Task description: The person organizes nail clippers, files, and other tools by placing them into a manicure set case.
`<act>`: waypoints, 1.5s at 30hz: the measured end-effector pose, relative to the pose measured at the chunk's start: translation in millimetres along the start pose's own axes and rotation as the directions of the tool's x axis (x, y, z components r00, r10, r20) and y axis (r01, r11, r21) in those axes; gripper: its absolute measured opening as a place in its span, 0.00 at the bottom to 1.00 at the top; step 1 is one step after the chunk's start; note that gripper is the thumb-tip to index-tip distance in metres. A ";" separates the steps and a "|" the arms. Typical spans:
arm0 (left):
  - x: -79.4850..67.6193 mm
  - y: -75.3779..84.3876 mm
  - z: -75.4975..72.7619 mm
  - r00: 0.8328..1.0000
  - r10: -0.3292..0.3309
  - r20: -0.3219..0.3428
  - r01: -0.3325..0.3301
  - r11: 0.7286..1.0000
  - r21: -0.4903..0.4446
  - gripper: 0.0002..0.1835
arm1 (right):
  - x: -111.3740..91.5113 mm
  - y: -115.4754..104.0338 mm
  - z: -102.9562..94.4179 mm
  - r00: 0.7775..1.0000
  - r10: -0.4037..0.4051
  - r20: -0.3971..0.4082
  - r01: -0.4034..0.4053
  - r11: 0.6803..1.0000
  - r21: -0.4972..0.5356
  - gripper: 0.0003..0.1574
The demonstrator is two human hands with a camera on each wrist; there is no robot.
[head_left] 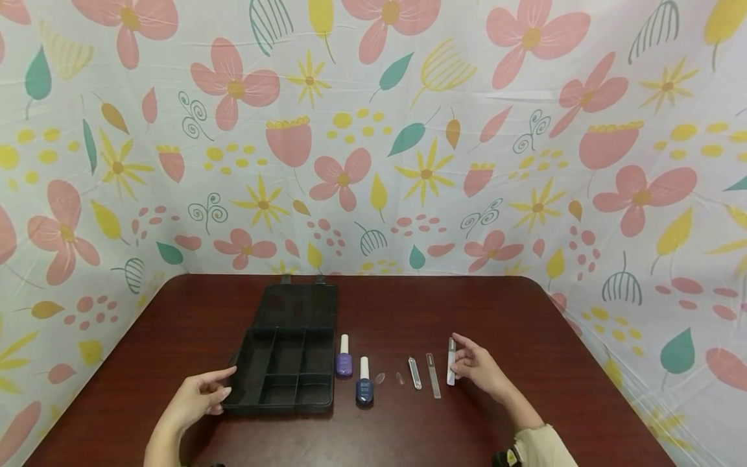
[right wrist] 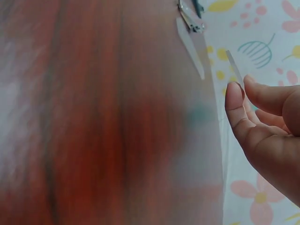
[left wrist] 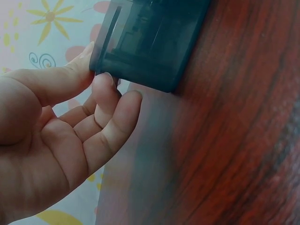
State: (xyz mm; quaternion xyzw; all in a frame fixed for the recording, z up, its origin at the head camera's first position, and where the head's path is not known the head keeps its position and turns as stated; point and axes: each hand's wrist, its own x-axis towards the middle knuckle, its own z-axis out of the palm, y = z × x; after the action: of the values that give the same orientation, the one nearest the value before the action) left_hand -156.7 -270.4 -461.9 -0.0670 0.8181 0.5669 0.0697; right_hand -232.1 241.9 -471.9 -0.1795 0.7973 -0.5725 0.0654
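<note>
My left hand (head_left: 195, 399) holds the left side of a black compartment box (head_left: 279, 410), near its front corner. In the left wrist view the thumb lies at the rim and the fingers (left wrist: 107, 96) curl against the wall. The box lies open and its compartments hold nothing. My right hand (head_left: 483, 371) pinches a small flat nail file (head_left: 451, 359), pale and translucent, between thumb and fingers; the right wrist view shows its tip (right wrist: 233, 63) raised above the fingers. Left of it lie a second nail file (head_left: 434, 377) and a silver nail clipper (head_left: 415, 373).
A purple nail polish bottle (head_left: 344, 363) and a dark blue one (head_left: 364, 390), both white-capped, are just right of the box. Two small clear oval pieces (head_left: 380, 378) lie beside them. The dark wood table (head_left: 408, 434) ends at a flowered cloth backdrop (head_left: 362, 130).
</note>
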 end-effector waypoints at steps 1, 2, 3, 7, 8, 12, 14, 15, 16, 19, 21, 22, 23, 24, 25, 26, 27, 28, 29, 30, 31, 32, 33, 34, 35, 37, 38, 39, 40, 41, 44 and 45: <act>-0.1 0.1 0.0 1.000 0.002 0.000 -0.002 1.000 0.000 0.23 | 1.0 -1.0 1.1 1.000 0.000 -0.004 0.000 1.000 0.005 0.40; -0.1 0.1 -0.1 1.000 0.003 0.000 -0.003 1.000 -0.001 0.23 | 2.1 -2.2 2.2 1.000 0.001 -0.005 -0.001 1.000 0.010 0.40; -0.2 0.2 -0.2 1.000 0.004 0.000 -0.004 1.000 -0.001 0.23 | 3.2 -3.2 3.3 1.000 0.001 -0.005 -0.001 1.000 0.019 0.40; -0.3 -0.2 -1.0 1.000 0.013 0.013 -0.013 1.000 -0.002 0.24 | 7.3 -6.3 7.8 1.000 -0.010 0.005 0.010 0.999 0.037 0.40; -0.3 -0.4 -1.3 1.000 0.016 0.019 -0.016 1.000 -0.002 0.24 | 8.3 -6.8 9.0 1.000 -0.013 0.010 0.012 0.999 0.040 0.39; 0.1 -0.6 -2.4 0.999 0.026 0.043 -0.025 1.000 -0.012 0.25 | 12.5 -8.6 13.6 1.000 -0.014 0.014 0.014 0.999 0.048 0.39; 0.7 -0.4 -2.9 0.998 0.029 0.051 -0.028 0.999 -0.019 0.25 | 14.7 -10.0 16.0 1.000 -0.015 0.013 0.015 0.998 0.068 0.39; 1.0 -0.3 -3.0 0.998 0.030 0.053 -0.028 0.999 -0.022 0.25 | 15.9 -10.6 17.1 1.000 -0.016 0.013 0.015 0.997 0.076 0.39; 1.3 -0.2 -3.0 0.998 0.030 0.054 -0.029 0.999 -0.023 0.25 | 17.1 -11.4 18.5 1.000 -0.017 0.016 0.016 0.996 0.086 0.39; 1.8 -0.2 -3.0 0.998 0.032 0.055 -0.031 0.999 -0.022 0.25 | 20.9 -13.1 23.2 1.000 -0.017 0.022 0.015 0.994 0.109 0.39; 1.6 -0.3 -2.9 0.998 0.031 0.053 -0.030 0.999 -0.020 0.25 | 22.8 -14.2 26.7 1.000 -0.014 0.025 0.011 0.993 0.118 0.39; 1.5 -0.3 -2.8 0.998 0.030 0.052 -0.029 0.999 -0.020 0.24 | 23.8 -14.9 28.5 1.000 -0.011 0.024 0.008 0.992 0.127 0.39; 1.3 -0.3 -2.8 0.998 0.029 0.052 -0.028 0.999 -0.021 0.24 | 24.6 -15.3 30.2 1.000 -0.011 0.022 0.008 0.991 0.134 0.39; 1.2 -0.2 -2.8 0.998 0.027 0.049 -0.026 0.999 -0.021 0.24 | 25.4 -16.0 31.8 1.000 -0.012 0.021 0.009 0.989 0.145 0.40; 1.0 0.0 -2.8 0.999 0.025 0.047 -0.024 0.999 -0.021 0.24 | 26.1 -16.7 33.4 1.000 -0.016 0.020 0.013 0.988 0.154 0.40; 1.0 0.2 -2.8 0.999 0.023 0.045 -0.022 1.000 -0.022 0.24 | 26.9 -17.4 34.9 1.000 -0.020 0.018 0.017 0.987 0.159 0.40; 0.9 0.4 -2.9 0.999 0.023 0.044 -0.022 0.999 -0.023 0.24 | 27.8 -18.2 36.5 1.000 -0.022 0.014 0.019 0.986 0.165 0.40; 0.9 0.7 -3.0 0.999 0.023 0.044 -0.022 0.999 -0.025 0.24 | 28.8 -18.7 37.9 1.000 -0.025 0.011 0.022 0.985 0.172 0.41; 1.0 1.0 -3.1 0.999 0.024 0.044 -0.023 0.999 -0.026 0.24 | 29.8 -19.1 39.5 0.999 -0.031 0.008 0.029 0.984 0.178 0.41; 1.1 1.3 -3.3 0.999 0.025 0.045 -0.023 0.999 -0.028 0.24 | 30.8 -19.7 41.0 0.999 -0.033 0.006 0.031 0.983 0.182 0.41; 1.1 1.5 -3.4 0.999 0.026 0.047 -0.025 0.999 -0.029 0.24 | 31.7 -20.4 42.6 0.999 -0.037 0.003 0.036 0.982 0.185 0.41; 1.2 1.5 -3.6 0.998 0.027 0.050 -0.025 0.999 -0.029 0.25 | 32.7 -20.8 44.1 0.999 -0.039 0.001 0.038 0.982 0.187 0.42; 1.2 1.6 -3.8 0.998 0.026 0.051 -0.025 0.999 -0.029 0.25 | 33.7 -21.3 45.7 0.999 -0.039 -0.001 0.038 0.982 0.187 0.42; 1.1 1.5 -3.9 0.998 0.024 0.050 -0.023 0.999 -0.028 0.25 | 34.8 -21.6 47.1 0.999 -0.039 -0.001 0.039 0.982 0.187 0.42; 1.0 1.4 -4.0 0.998 0.023 0.050 -0.021 0.999 -0.026 0.25 | 36.0 -21.8 48.5 0.999 -0.037 -0.001 0.037 0.982 0.188 0.42; 0.8 0.8 -4.1 0.999 0.018 0.050 -0.017 1.000 -0.024 0.25 | 38.3 -22.8 51.1 1.000 -0.030 -0.003 0.030 0.983 0.183 0.42; 0.7 0.5 -4.2 0.999 0.017 0.051 -0.016 1.000 -0.024 0.24 | 39.6 -23.3 52.3 1.000 -0.027 -0.004 0.028 0.984 0.178 0.42; 0.7 0.2 -4.2 0.999 0.018 0.051 -0.016 1.000 -0.025 0.24 | 40.9 -23.9 53.5 1.000 -0.025 -0.004 0.025 0.984 0.178 0.42; 0.7 -0.1 -4.2 0.998 0.019 0.052 -0.018 1.000 -0.025 0.24 | 42.2 -24.7 54.8 1.000 -0.022 -0.003 0.023 0.983 0.180 0.42; 0.7 -0.4 -4.3 0.998 0.021 0.054 -0.020 0.999 -0.027 0.24 | 43.5 -25.6 56.0 1.000 -0.021 0.000 0.021 0.983 0.182 0.42; 0.7 -1.0 -4.3 0.998 0.027 0.058 -0.025 0.999 -0.028 0.25 | 47.4 -28.6 59.9 1.000 -0.023 0.015 0.019 0.981 0.194 0.41; 0.7 -1.1 -4.3 0.998 0.028 0.057 -0.026 0.999 -0.029 0.25 | 48.7 -29.5 61.3 0.999 -0.023 0.023 0.018 0.979 0.203 0.41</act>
State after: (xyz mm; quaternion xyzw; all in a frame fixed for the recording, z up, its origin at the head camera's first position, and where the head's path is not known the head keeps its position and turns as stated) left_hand -157.3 -274.8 -461.5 -0.0405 0.8086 0.5808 0.0848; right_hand -252.1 161.4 -459.9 -0.1874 0.7320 -0.6491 0.0875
